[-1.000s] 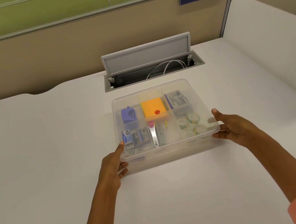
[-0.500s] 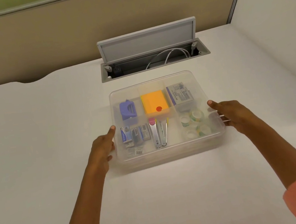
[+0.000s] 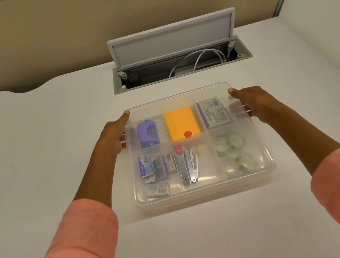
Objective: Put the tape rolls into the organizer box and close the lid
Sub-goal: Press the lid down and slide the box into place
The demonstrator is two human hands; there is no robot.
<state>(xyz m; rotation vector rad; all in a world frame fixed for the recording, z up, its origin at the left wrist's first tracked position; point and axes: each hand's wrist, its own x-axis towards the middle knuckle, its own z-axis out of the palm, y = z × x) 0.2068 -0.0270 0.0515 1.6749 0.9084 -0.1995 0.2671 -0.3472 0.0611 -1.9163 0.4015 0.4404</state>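
Observation:
The clear plastic organizer box [image 3: 206,196] rests on the white desk with its translucent lid [image 3: 208,177] lying on top. Several tape rolls [image 3: 232,155] show through the lid in the near right compartment. My left hand [image 3: 113,135] grips the box's far left edge, thumb on the lid and fingers down the side. On the far right edge my right hand [image 3: 253,103] holds the same way, its fingertips showing through the plastic under the rim.
Other compartments hold a purple dispenser [image 3: 147,133], an orange sticky-note pad [image 3: 181,123], a printed packet [image 3: 214,114], staple boxes [image 3: 156,167] and metal staplers [image 3: 187,166]. Behind the box an open cable hatch [image 3: 179,67] with its flap up is set in the desk.
Both hands slid from the near corners along the box's sides to the far corners. The camera has moved closer and tilted down.

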